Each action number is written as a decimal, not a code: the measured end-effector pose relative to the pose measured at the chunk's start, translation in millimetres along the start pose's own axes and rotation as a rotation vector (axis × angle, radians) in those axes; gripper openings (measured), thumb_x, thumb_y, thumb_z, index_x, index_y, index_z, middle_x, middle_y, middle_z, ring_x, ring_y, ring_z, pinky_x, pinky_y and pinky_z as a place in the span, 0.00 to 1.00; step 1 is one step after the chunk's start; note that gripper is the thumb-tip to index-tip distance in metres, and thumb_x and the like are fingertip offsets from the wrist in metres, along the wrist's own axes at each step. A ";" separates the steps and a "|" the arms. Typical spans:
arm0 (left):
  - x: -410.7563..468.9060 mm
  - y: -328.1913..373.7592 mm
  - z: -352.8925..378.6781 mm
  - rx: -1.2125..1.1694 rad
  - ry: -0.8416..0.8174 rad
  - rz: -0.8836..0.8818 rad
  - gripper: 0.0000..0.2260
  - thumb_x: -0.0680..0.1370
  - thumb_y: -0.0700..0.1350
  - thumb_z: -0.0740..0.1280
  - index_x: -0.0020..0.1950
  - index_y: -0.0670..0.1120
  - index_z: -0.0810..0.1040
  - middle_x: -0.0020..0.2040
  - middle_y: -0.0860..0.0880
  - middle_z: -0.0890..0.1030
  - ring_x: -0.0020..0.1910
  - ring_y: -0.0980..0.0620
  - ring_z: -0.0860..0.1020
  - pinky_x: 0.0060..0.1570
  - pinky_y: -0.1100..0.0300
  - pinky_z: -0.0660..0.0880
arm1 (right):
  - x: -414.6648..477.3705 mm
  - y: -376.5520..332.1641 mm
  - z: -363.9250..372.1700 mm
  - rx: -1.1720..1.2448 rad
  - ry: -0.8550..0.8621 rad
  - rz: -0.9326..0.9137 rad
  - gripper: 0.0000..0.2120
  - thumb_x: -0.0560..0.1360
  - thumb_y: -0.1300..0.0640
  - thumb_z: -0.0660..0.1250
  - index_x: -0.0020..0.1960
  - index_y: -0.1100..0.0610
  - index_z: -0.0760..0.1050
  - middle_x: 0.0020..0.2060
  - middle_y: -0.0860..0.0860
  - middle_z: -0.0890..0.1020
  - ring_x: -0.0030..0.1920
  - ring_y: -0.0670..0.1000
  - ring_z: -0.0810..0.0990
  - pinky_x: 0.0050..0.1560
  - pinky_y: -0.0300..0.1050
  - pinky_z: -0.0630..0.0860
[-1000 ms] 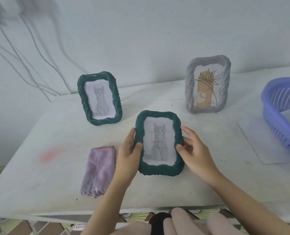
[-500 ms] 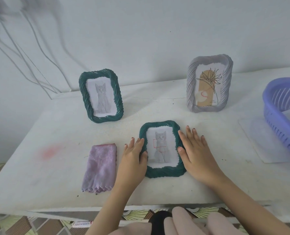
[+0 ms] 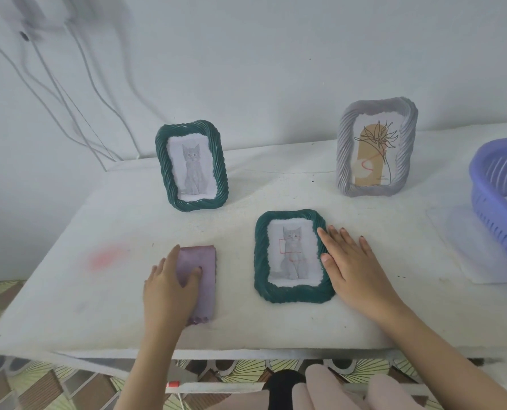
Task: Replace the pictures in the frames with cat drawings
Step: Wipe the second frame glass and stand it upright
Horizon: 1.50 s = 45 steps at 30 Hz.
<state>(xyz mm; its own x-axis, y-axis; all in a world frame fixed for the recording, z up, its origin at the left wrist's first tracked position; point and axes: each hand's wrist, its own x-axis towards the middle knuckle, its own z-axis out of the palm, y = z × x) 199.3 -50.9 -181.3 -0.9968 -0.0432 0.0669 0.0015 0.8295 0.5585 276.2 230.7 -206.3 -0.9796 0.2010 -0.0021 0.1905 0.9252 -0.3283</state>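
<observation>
Head view, nearest first: pale pink fabric (image 3: 335,389) is seen at the bottom edge, below the front lip of the white surface (image 3: 246,327). On the surface the left hand (image 3: 169,288) is laid over a folded purple cloth (image 3: 206,279), which is gripped with the thumb across its top and the fingers curved at its left edge. The right hand (image 3: 353,267) is held flat with its fingers straight and slightly spread, palm down on the surface, and its thumb and forefinger are pressed against the right rim of the flat green frame (image 3: 293,295). That frame is laid face up between the two hands, well apart from the cloth, and a cat drawing (image 3: 293,255) with thin red lines over it is seen inside. A faint red smudge (image 3: 105,257) is marked on the surface to the left of the cloth.

Farther back, a standing green frame (image 3: 220,173) is propped upright at the left, and a second cat drawing (image 3: 193,170) is shown in it. At the right a grey frame (image 3: 344,149) is stood upright with a plant picture (image 3: 372,155) still in it. A purple basket (image 3: 489,196) is cut off by the right edge and is set on a white sheet (image 3: 459,232). Grey cables (image 3: 68,99) are hung down the wall behind.
</observation>
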 end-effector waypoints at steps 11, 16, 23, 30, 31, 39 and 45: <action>0.7 12.0 -24.8 -0.567 -0.247 -0.140 0.17 0.69 0.32 0.69 0.42 0.56 0.81 0.47 0.50 0.81 0.47 0.47 0.78 0.46 0.54 0.76 | -3.3 -1.2 -3.1 0.073 -0.013 0.017 0.25 0.80 0.46 0.40 0.76 0.49 0.47 0.76 0.48 0.52 0.76 0.47 0.47 0.74 0.47 0.39; -4.1 29.8 -26.1 -0.959 -0.383 -0.167 0.14 0.68 0.34 0.72 0.49 0.48 0.81 0.47 0.44 0.84 0.43 0.46 0.82 0.43 0.54 0.79 | -11.4 -10.0 -12.2 0.386 0.157 -0.058 0.23 0.80 0.52 0.52 0.74 0.48 0.53 0.74 0.47 0.59 0.74 0.47 0.54 0.75 0.49 0.49; -23.7 82.1 2.1 -1.247 -0.556 -0.038 0.16 0.66 0.36 0.69 0.53 0.44 0.79 0.48 0.45 0.84 0.46 0.50 0.82 0.41 0.60 0.78 | -27.3 -55.2 -32.9 1.131 0.027 -0.141 0.26 0.74 0.45 0.63 0.68 0.32 0.57 0.69 0.40 0.66 0.66 0.40 0.68 0.65 0.43 0.68; -22.9 85.7 18.8 -0.978 -0.416 0.199 0.16 0.77 0.33 0.61 0.54 0.51 0.79 0.52 0.55 0.83 0.54 0.58 0.78 0.52 0.64 0.74 | -15.7 -49.5 -35.0 1.136 0.155 -0.116 0.29 0.74 0.69 0.62 0.60 0.37 0.69 0.63 0.40 0.74 0.60 0.41 0.75 0.58 0.42 0.75; -19.8 79.5 20.3 -0.850 -0.374 0.264 0.17 0.76 0.34 0.62 0.55 0.54 0.78 0.54 0.58 0.81 0.56 0.61 0.77 0.55 0.64 0.72 | -12.8 -45.8 -36.3 1.117 0.148 -0.109 0.29 0.73 0.70 0.61 0.60 0.37 0.69 0.63 0.39 0.74 0.60 0.40 0.75 0.58 0.41 0.74; -9.9 30.6 38.6 -0.101 -0.524 0.564 0.38 0.65 0.66 0.62 0.73 0.56 0.58 0.73 0.60 0.55 0.73 0.62 0.51 0.71 0.64 0.41 | 1.0 -22.9 -36.7 0.418 0.071 -0.098 0.26 0.73 0.67 0.58 0.67 0.49 0.68 0.58 0.46 0.75 0.54 0.50 0.76 0.51 0.30 0.67; -13.9 30.7 46.9 -0.051 -0.406 0.597 0.44 0.63 0.77 0.53 0.74 0.54 0.58 0.72 0.60 0.53 0.73 0.63 0.50 0.72 0.61 0.42 | -2.0 -34.6 -19.2 0.079 0.066 -0.152 0.30 0.73 0.41 0.46 0.73 0.48 0.59 0.75 0.55 0.55 0.74 0.57 0.56 0.71 0.53 0.54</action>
<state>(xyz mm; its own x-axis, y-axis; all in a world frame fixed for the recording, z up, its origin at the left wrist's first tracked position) 209.5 1.3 -203.8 -0.7756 0.6278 0.0655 0.5489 0.6196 0.5611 272.8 204.4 -176.8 -0.9899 0.0842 0.1145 0.0327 0.9189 -0.3930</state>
